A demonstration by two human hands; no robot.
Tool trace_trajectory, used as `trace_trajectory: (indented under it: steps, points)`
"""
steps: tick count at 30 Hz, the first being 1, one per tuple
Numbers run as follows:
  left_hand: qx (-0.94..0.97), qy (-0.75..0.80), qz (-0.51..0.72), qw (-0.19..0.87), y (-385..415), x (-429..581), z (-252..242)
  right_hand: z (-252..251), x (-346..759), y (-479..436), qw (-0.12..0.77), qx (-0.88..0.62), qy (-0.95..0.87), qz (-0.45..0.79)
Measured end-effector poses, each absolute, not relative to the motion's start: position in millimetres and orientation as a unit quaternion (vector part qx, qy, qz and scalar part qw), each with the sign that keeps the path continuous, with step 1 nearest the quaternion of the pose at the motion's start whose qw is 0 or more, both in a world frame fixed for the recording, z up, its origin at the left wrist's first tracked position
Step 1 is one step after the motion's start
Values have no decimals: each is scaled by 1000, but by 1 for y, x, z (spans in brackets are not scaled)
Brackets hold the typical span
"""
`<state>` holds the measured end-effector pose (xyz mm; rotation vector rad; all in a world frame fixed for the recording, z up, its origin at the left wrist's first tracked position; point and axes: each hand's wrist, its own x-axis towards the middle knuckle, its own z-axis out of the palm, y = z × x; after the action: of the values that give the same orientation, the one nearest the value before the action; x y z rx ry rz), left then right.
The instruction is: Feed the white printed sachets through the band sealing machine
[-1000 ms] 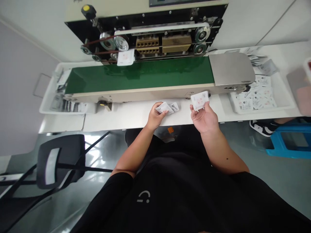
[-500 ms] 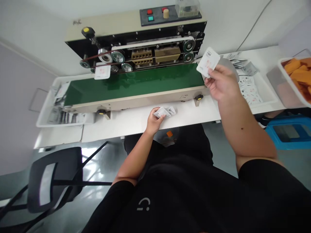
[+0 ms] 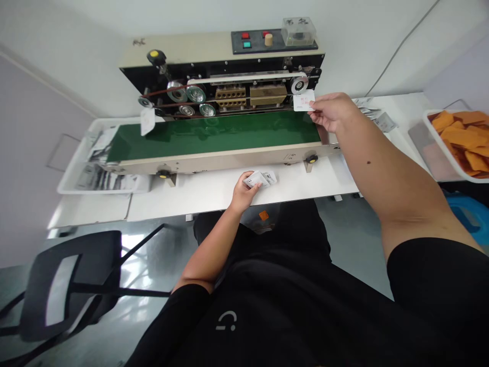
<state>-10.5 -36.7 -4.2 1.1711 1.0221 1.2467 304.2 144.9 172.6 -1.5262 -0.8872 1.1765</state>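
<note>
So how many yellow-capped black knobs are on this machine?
3: one yellow-capped black knob at upper left, one front left, one front right; others may be hidden.

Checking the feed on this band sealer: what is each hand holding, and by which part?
The right hand pinches a white sachet by its end nearest the hand. The left hand grips a small stack of sachets by its near end.

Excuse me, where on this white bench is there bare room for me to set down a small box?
The white bench is bare in front of the green conveyor belt, either side of your left hand and its sachets. The far left is crowded by the tray of packets.
</note>
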Motion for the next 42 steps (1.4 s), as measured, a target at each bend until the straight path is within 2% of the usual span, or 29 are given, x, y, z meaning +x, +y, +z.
trace_trajectory:
  steps: [3,6,10,13,17,21,23,30,34,37,42]
  points:
    - [493,430,525,545,-37,-11,-6,164,295,167,470,-620,-399,485]
    - [487,431,523,550,-37,-11,-8,164,284,164,474,-643,-428,421]
    - [483,427,526,554,-37,-11,-9,154,269,99,601,-579,-506,220]
    - [478,426,530,556,-37,-10,-8,116,248,26,614,-532,-550,191]
    - [464,426,557,542,-34,-7,-7,46,218,-34,503,-552,-580,326]
    - [453,422,567,543,-31,-8,-9,6,203,-36,413,-532,-565,477]
    - [451,422,564,547,-30,-10,-10,0,201,-30,411,-520,-550,508]
    - [493,448,498,555,-31,-9,-10,5,202,-26,520,-528,-459,490]
    - [536,463,471,527,-33,-9,-9,5,206,-27,549,-502,-427,515]
    - [518,475,483,522,-33,-10,-9,6,210,-24,536,-483,-414,554]
    - [510,480,473,535,-33,-13,-9,8,219,-16,449,-462,-441,626]
